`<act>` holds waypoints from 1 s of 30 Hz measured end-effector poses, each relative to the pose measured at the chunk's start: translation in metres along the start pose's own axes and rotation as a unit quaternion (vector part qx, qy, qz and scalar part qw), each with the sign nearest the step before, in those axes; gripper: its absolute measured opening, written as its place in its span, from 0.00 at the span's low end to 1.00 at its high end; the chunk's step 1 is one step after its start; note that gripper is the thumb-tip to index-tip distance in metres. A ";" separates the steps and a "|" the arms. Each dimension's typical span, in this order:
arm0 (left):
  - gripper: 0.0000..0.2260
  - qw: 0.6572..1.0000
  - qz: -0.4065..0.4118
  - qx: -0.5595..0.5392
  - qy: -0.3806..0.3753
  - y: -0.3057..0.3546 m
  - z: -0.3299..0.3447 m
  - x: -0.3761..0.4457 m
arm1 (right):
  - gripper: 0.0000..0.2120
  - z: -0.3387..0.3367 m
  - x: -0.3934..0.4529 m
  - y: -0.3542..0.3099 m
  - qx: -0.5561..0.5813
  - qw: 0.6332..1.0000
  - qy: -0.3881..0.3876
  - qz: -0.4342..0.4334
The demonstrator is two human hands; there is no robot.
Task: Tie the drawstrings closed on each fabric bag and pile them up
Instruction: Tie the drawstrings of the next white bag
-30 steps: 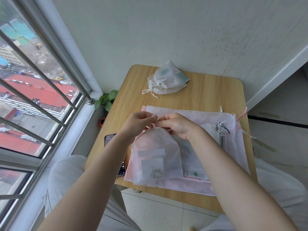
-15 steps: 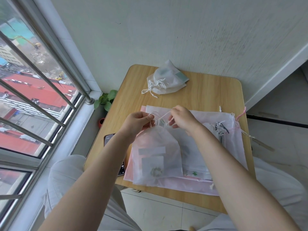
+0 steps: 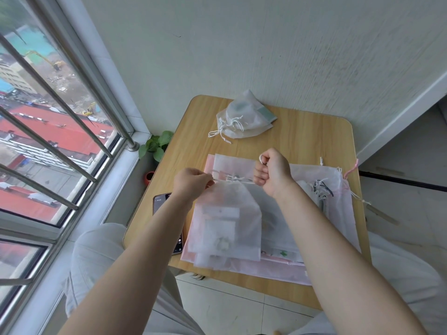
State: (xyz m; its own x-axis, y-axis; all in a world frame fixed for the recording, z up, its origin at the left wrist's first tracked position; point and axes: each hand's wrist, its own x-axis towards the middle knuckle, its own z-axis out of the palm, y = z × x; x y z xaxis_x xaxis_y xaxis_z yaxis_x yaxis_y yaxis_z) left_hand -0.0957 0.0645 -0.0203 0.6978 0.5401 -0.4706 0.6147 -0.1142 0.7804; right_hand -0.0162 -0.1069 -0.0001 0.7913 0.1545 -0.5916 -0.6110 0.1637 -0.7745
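A barred window [image 3: 48,141] filled the left of the room, and a pale textured wall [image 3: 266,56] stood behind the small wooden tabletop [image 3: 302,141] pushed into the corner. The person sat at its near edge, light trousers [image 3: 96,257] showing under both bare forearms.

Across the near half of the tabletop lay a flat spread of unfinished bags [image 3: 338,213], pink and white and partly see-through, with loose cords bunched near their right end. On top of that spread, toward the left, rested the sheer white bag [image 3: 227,226] being worked on, its mouth gathered at the far end and some pale contents showing dimly through the cloth. What those contents were, I could not tell.

At the far side of the tabletop, well apart from the spread, sat a small pile of tied bags [image 3: 244,119], their white cords trailing toward the left.

A small green plant [image 3: 156,146] in a red pot stood on the floor between tabletop and window, and a dark phone [image 3: 167,221] lay at the tabletop's left edge, partly hidden by the left forearm.

The left hand [image 3: 191,182] pinched one end of the white drawstring [image 3: 232,178], fingers closed on it. The right hand [image 3: 273,172] was curled into a fist around the other end, a loop showing above the knuckles, and the cord ran taut between them at the bag's mouth.
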 end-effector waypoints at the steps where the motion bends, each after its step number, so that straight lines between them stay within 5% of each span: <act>1: 0.08 1.000 0.000 0.024 0.004 -0.001 0.000 -0.002 | 0.09 0.000 0.000 0.002 -0.048 0.999 0.008 -0.013; 6: 0.07 1.000 -0.004 -0.018 -0.018 -0.004 -0.007 -0.006 | 0.04 0.002 -0.005 0.008 -0.374 0.917 -0.041 -0.132; 13: 0.03 0.998 -0.027 -0.064 -0.012 -0.001 -0.014 0.005 | 0.14 0.001 -0.017 -0.004 -0.618 0.757 -0.195 -0.084; 16: 0.11 0.996 -0.003 0.079 0.032 -0.005 -0.014 0.006 | 0.12 0.000 -0.019 -0.005 -0.631 0.744 -0.196 -0.099; 19: 0.19 0.974 0.167 0.113 0.099 -0.002 -0.008 -0.001 | 0.09 0.001 -0.021 -0.006 -0.614 0.755 -0.189 -0.133; 21: 0.13 0.961 0.261 0.082 0.028 0.005 -0.002 -0.005 | 0.08 0.001 -0.023 -0.007 -0.609 0.757 -0.185 -0.148; 24: 0.02 0.961 0.208 0.134 -0.121 0.015 0.009 -0.004 | 0.06 0.004 -0.025 -0.009 -0.623 0.744 -0.177 -0.167; 30: 0.18 0.898 0.204 0.367 -0.133 0.034 0.004 -0.009 | 0.10 0.006 -0.024 -0.016 -0.709 0.661 -0.134 -0.207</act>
State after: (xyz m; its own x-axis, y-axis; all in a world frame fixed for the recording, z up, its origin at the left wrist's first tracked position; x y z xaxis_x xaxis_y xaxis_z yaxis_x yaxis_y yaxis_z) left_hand -0.0798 0.0528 0.0089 0.9232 0.1214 -0.3646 0.2963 -0.8291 0.4741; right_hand -0.0258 -0.1079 0.0279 0.7352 0.5802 -0.3505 0.4419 -0.8023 -0.4013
